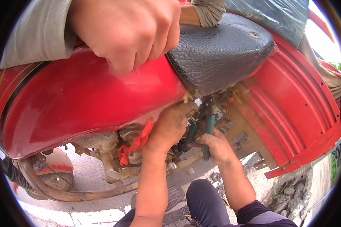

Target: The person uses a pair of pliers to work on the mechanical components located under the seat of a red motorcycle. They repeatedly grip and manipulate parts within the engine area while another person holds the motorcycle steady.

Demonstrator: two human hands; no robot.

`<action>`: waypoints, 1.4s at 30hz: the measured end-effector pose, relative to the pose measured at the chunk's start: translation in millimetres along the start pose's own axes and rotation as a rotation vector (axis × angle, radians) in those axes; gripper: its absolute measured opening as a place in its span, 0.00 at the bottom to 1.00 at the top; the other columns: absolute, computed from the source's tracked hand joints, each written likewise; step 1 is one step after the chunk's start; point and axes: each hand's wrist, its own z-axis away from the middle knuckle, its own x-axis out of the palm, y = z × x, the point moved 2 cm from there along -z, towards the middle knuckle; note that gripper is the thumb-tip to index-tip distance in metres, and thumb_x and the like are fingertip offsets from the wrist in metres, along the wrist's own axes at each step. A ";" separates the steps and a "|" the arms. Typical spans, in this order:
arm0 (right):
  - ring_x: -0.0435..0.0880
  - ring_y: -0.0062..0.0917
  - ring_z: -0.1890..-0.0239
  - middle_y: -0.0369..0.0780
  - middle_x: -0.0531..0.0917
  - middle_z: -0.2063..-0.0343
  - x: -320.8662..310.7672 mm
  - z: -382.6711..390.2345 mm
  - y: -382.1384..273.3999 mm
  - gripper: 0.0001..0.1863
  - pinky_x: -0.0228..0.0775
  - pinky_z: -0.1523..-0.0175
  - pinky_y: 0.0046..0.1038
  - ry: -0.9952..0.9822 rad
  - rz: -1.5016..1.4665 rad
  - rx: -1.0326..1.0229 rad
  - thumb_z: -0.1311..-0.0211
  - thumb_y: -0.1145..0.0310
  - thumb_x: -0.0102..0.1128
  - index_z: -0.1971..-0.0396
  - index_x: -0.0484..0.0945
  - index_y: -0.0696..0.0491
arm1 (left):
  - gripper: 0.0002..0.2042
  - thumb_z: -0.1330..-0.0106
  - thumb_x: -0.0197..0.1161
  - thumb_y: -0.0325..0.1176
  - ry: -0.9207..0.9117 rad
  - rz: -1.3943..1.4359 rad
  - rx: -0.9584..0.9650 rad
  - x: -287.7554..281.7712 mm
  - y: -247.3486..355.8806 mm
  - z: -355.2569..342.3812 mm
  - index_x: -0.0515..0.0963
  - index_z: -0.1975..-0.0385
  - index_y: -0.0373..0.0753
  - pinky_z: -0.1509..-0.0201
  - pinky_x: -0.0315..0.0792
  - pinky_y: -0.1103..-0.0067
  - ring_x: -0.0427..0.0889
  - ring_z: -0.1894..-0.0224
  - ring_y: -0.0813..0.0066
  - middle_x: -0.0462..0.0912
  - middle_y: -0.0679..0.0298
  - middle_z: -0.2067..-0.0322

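Under the black seat [219, 49] of a red three-wheeled motorbike, my left hand [168, 126] is closed, pinching thin wires [194, 118] beside the lower edge of the red fuel tank [91, 94]. Just to its right, my right hand [218, 147] grips green-handled pliers [210, 126], their jaws pointing up into the wiring below the seat, where the tips are partly hidden. A red cloth strip [134, 145] hangs over the engine [100, 142] left of my left wrist.
Another person's fist [129, 30] is above the tank, with a second grey sleeve [206, 11] behind the seat. A ribbed red body panel [291, 106] flanks the right. Below are the frame tube [75, 195], my knee [202, 200] and rubble [288, 200] by a concrete edge.
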 end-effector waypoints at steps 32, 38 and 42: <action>0.79 0.18 0.52 0.35 0.82 0.52 24.1 -20.7 41.6 0.18 0.73 0.46 0.24 0.126 0.127 -0.290 0.31 0.72 0.57 0.43 0.75 0.59 | 0.14 0.42 0.60 0.18 0.233 -0.305 -0.008 17.3 16.2 7.0 0.84 0.58 0.37 0.54 0.82 0.65 0.87 0.60 0.53 0.88 0.54 0.62; 0.80 0.15 0.60 0.33 0.83 0.58 30.0 -20.9 43.5 0.17 0.73 0.57 0.21 0.181 0.017 -0.265 0.27 0.66 0.60 0.44 0.76 0.57 | 0.11 0.42 0.62 0.21 0.251 -0.313 -0.044 20.6 21.5 7.3 0.84 0.60 0.37 0.55 0.81 0.64 0.87 0.61 0.51 0.87 0.54 0.64; 0.78 0.13 0.68 0.32 0.83 0.65 30.1 -19.9 38.6 0.16 0.69 0.67 0.19 0.181 0.048 -0.279 0.27 0.65 0.59 0.46 0.77 0.57 | 0.11 0.42 0.62 0.21 0.243 -0.323 -0.049 19.5 24.4 7.0 0.84 0.60 0.37 0.55 0.81 0.64 0.86 0.61 0.51 0.87 0.54 0.64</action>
